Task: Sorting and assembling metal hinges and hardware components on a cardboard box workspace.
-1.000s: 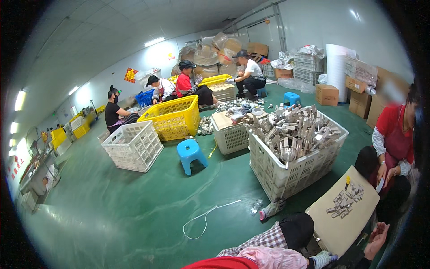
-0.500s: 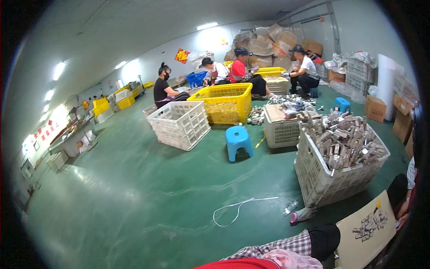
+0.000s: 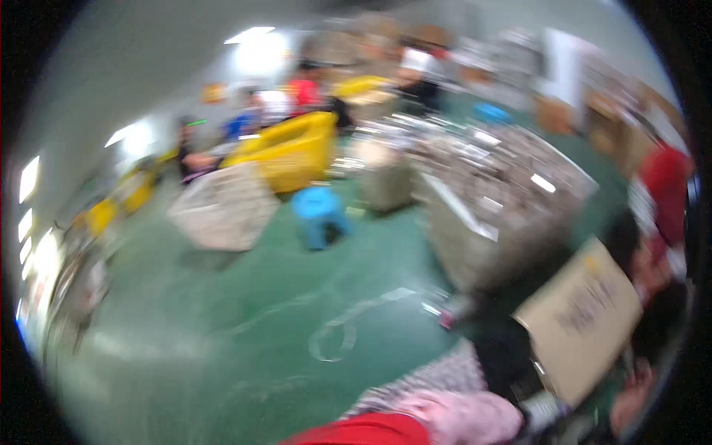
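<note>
A pink sleeve (image 3: 460,417) reaches rightward along the lower edge, beside red clothing (image 3: 363,432). It ends at my left hand (image 3: 545,410), which looks pale or gloved and is smeared by motion. Its fingers cannot be made out, nor whether they hold anything. Just above is a tan cardboard sheet (image 3: 545,319) with blurred dark marks or small parts on it. Checked cloth (image 3: 426,378) and a black patch lie left of the sheet. I cannot identify my right hand anywhere in this view.
A big crate heaped with metal parts (image 3: 512,178) stands beyond the cardboard. Farther off are a blue stool (image 3: 319,215), a white crate (image 3: 222,208) and a yellow crate (image 3: 297,152). A white strap (image 3: 326,348) lies on the green floor. Co-workers sit behind and at right (image 3: 660,200).
The view has swung right and blurred, so the crates and stool have shifted left. More of the co-worker in red at right shows. The pink sleeve's end and pale hand have come into view.
</note>
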{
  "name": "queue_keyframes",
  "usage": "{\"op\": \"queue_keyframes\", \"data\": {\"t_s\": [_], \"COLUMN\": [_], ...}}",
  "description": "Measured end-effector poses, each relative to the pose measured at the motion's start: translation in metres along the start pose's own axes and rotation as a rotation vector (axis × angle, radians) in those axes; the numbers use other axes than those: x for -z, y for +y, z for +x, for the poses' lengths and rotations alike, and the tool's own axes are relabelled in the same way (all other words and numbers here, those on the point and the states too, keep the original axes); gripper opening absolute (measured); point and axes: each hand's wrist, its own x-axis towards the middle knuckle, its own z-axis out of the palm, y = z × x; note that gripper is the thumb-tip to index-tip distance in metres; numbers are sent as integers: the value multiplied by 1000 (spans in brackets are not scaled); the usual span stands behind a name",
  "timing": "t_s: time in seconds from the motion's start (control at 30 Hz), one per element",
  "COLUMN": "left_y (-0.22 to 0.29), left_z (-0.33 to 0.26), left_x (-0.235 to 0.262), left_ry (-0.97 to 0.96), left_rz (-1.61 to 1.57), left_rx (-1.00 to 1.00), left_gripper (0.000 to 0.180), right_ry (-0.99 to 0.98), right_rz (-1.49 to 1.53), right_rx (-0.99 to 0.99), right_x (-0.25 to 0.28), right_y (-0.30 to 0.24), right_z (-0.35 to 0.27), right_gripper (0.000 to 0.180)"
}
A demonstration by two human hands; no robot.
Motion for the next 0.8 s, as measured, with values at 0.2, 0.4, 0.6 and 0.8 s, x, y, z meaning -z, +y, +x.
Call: {"op": "queue_keyframes", "data": {"t_s": [0.2,0.4,0.6,0.8], "left_y": [-70,-49,-69,-90], "left_z": [15,30,37,52], "left_x": [-4,-56,-63,-59], "left_ry": [48,-35,-42,-38], "left_rz": [-573,-548,-644,-553], "left_rx": [419,462,502,448], "left_gripper": [21,32,27,31], "right_ry": [117,222,240,214], "right_rz": [-69,-152,-160,-161], "right_rx": [23,172,153,119], "right_x": [-73,-18,-16,-29], "right_y": [40,-31,-29,-23], "right_z": [-10,-44,-57,-51], "right_gripper": [35,42,42,42]}}
